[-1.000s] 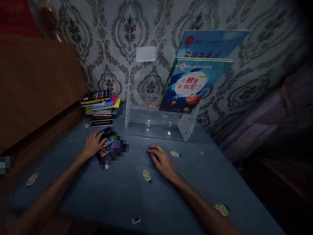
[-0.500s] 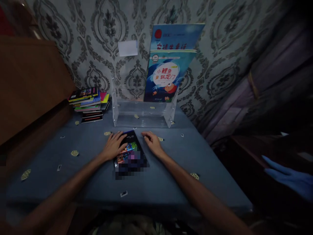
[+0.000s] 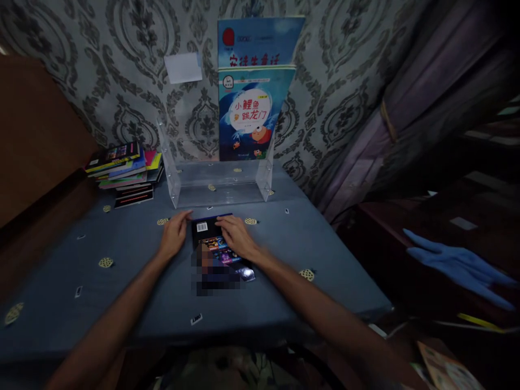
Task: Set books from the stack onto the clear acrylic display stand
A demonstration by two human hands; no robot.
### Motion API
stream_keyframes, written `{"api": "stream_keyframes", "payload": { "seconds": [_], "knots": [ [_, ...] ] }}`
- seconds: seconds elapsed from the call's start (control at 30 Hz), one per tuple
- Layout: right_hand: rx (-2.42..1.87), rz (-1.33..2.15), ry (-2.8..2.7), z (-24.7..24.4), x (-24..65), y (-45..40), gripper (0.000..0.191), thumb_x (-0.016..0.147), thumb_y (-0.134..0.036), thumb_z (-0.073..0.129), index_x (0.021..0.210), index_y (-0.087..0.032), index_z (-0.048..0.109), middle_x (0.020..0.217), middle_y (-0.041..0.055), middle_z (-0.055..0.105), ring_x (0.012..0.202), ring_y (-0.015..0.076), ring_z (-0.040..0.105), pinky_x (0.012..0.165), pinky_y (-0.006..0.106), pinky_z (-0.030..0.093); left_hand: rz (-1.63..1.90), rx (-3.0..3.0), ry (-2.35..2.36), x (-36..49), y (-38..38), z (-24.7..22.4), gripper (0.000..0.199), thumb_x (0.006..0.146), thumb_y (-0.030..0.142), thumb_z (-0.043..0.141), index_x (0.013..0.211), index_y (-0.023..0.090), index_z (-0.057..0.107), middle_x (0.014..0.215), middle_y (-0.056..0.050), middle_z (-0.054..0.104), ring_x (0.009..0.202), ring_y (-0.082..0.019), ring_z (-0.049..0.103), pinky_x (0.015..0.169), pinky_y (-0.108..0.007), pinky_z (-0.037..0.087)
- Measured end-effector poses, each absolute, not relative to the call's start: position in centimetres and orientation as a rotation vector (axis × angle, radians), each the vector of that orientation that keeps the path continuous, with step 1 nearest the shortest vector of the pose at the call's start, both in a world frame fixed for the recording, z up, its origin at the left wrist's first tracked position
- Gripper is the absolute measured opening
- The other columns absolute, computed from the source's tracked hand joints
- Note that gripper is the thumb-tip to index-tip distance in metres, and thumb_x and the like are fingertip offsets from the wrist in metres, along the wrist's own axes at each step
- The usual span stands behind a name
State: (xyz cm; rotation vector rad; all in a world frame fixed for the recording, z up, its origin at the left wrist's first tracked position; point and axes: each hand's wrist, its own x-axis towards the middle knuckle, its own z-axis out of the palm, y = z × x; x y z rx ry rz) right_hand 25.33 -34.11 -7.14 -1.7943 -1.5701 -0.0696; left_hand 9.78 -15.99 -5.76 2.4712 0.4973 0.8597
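A dark book [image 3: 223, 255] lies flat on the table in front of me, a barcode at its top left and colourful pictures below; its near part is blurred by pixel blocks. On its right side rests my right hand [image 3: 236, 236], fingers stretched over the cover, open. My left hand [image 3: 174, 234] is set on the cloth just beyond the left edge of the book, fingers loosely extended and holding nothing. Behind the book stands a clear acrylic rack [image 3: 219, 193], with two blue picture books [image 3: 254, 116] upright at its right side, one in front of the other.
Piled books [image 3: 122, 165] sit at the back left of the blue tablecloth [image 3: 134, 246]. A brown wooden panel [image 3: 40, 119] borders the left, and a purple curtain [image 3: 361, 146] hangs at right. Blue gloves [image 3: 455, 262] lie on a dark surface beyond the right edge.
My left hand has come off the cover to its left side, while my right hand has moved onto it. A barcode now shows on the book. The view has shifted right.
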Motion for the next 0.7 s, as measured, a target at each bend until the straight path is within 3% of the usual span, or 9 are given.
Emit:
{"api": "stream_keyframes", "payload": {
  "seconds": [0.27,0.5,0.7],
  "knots": [
    [-1.737,-0.058,-1.905,-5.6,22.4,-32.8,0.033,0.096,-0.011,0.051,0.126,-0.012,0.065,0.134,0.0162,0.065,0.133,0.0255,0.054,0.111,0.045,0.044,0.776,2.679,0.418,9.7,-16.6,-6.1,0.04,0.096,0.017,0.037,0.126,0.018,0.063,0.104,-0.006,0.075,0.1,-0.021,0.07,0.095,-0.036,0.053],
    [-1.775,0.002,-1.945,-5.3,21.4,-30.6,0.033,0.1,-0.017,0.049,0.13,-0.01,0.061,0.139,0.0195,0.061,0.137,0.0274,0.051,0.116,0.049,0.039,0.71,2.745,0.474,9.6,-16.3,-6.1,0.043,0.097,0.019,0.037,0.134,0.017,0.058,0.111,-0.009,0.075,0.099,-0.023,0.072,0.088,-0.036,0.055],
    [-1.783,0.024,-1.901,-5.9,21.5,-30.2,0.04,0.099,-0.018,0.051,0.139,-0.015,0.054,0.145,0.0175,0.056,0.14,0.0267,0.047,0.119,0.052,0.034,0.698,2.77,0.467,9.7,-16.2,-6.1,0.042,0.098,0.019,0.038,0.136,0.018,0.056,0.112,-0.009,0.075,0.098,-0.023,0.073,0.087,-0.035,0.055]
  ]
}}
